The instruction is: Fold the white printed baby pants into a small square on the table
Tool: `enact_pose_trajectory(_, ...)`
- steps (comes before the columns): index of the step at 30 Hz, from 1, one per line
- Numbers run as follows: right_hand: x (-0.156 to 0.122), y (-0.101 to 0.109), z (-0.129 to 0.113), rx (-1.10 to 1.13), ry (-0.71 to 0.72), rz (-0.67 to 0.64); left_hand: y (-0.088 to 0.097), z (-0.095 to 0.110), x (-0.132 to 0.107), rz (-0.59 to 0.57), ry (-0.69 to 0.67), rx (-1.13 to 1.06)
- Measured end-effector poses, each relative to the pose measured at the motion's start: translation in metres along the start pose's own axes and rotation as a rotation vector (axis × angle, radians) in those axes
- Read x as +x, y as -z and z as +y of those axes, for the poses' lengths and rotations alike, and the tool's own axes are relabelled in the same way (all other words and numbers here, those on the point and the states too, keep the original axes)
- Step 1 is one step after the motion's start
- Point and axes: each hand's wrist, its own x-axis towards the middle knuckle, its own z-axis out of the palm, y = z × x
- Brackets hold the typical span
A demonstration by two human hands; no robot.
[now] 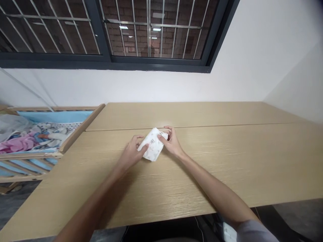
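The step in hand looks like 2-handed holding of the white bundle [152, 148], tilted over the bench [227, 154]. The left hand [132, 151] pinches its left edge; the right hand [173, 143] pinches its upper right corner. The next move probably calls for a light, steady grip, since it looks soft.

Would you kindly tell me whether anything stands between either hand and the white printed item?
Nothing visible does: the left hand and the right hand both hold the white printed item directly, each with its thumb on the face turned to the camera.
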Motion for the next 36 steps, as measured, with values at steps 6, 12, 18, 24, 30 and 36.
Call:
enact_pose_trajectory(6, 0.021, -0.002, 0.007, -0.231, -0.097, -0.025, -0.023, -0.009, -0.004, -0.102, 0.118, 0.244)
enact_pose_trajectory(12, 0.058, -0.018, 0.032, -0.539, 0.002, -0.173, -0.037, -0.017, -0.002, -0.021, 0.118, 0.461)
enact_pose_trajectory(18, 0.069, -0.014, 0.005, -0.708, 0.168, -0.297, -0.03, 0.0, -0.013, 0.04, -0.086, 0.603)
enact_pose_trajectory(24, 0.031, -0.012, -0.032, -0.716, 0.401, -0.848, -0.071, 0.013, -0.047, -0.021, -0.328, 0.652)
enact_pose_trajectory(30, 0.024, -0.012, -0.009, -0.724, 0.318, -1.094, -0.081, 0.007, -0.051, -0.115, -0.306, 0.703)
enact_pose_trajectory(36, 0.075, -0.004, 0.019, -0.817, 0.308, -0.933, -0.082, 0.001, -0.05, -0.077, -0.296, 0.641)
